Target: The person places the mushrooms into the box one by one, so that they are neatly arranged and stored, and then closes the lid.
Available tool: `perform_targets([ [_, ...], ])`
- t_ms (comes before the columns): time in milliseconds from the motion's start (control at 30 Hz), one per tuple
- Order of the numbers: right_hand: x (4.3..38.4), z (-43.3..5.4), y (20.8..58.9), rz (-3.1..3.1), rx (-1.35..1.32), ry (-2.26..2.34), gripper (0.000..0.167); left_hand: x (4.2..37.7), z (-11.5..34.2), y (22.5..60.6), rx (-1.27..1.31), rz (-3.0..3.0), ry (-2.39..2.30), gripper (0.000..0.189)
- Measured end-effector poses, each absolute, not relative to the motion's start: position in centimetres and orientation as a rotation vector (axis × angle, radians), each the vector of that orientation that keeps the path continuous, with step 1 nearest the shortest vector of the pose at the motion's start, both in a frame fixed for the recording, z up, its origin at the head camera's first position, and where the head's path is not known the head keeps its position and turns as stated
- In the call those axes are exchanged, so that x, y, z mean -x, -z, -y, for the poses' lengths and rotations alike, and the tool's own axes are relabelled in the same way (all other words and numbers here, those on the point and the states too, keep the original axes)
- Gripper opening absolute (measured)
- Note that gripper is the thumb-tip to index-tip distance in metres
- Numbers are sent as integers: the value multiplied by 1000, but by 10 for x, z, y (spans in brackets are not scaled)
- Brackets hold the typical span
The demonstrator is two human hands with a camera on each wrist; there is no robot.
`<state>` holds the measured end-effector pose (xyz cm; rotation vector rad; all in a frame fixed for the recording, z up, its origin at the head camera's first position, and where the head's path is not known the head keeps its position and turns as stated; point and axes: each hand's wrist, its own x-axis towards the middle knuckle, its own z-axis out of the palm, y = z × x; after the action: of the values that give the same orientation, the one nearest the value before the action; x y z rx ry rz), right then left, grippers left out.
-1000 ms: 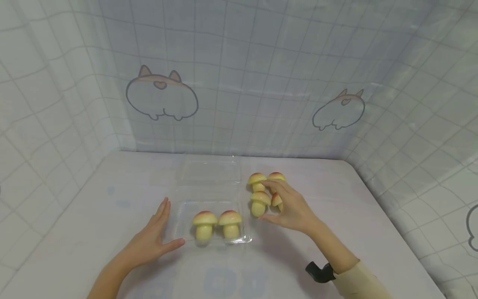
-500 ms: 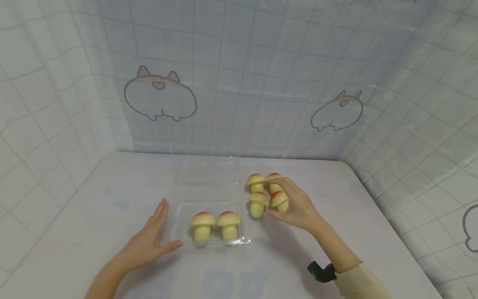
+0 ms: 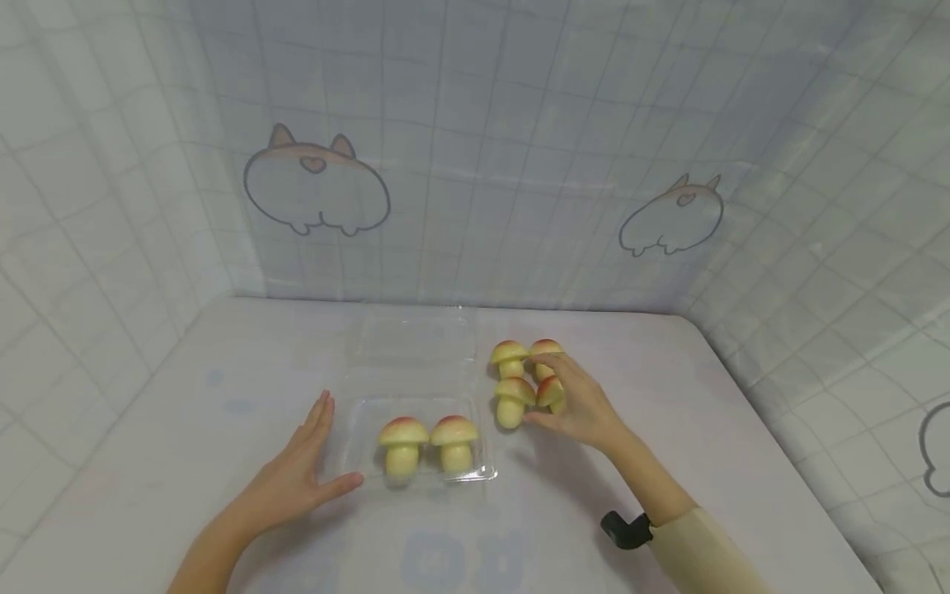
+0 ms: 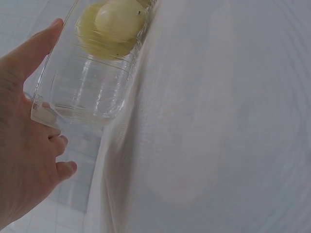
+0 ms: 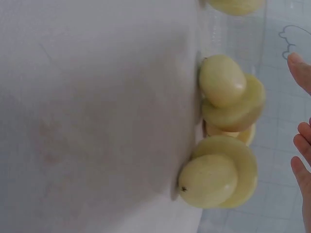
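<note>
One mushroom [image 3: 549, 393], more hidden than before behind right hand [image 3: 582, 406], fingers wide; left hand [image 3: 295, 472] likewise

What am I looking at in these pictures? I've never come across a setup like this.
There is no machine here: one person works with two bare hands. The wide view comes from a camera worn on the head; the two close, sideways-looking views come from a camera on each wrist.

On the white table lies a clear plastic box, its lid open behind it. Two mushroom-shaped pieces sit inside, and four others are clustered to its right.

The left hand is beside the box; whether it touches is hard to tell. The right hand is at the cluster, but its wrist view shows the fingers apart from the pieces visible there. Neither hand appears to hold anything.
</note>
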<state>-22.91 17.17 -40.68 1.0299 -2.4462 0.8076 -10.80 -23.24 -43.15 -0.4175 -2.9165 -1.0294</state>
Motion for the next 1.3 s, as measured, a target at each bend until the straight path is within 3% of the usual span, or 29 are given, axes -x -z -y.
perform_targets([
  [1300, 232, -141, 437, 2710, -1060, -513, 78, 108, 232, 432, 403, 2924, 1017, 112],
])
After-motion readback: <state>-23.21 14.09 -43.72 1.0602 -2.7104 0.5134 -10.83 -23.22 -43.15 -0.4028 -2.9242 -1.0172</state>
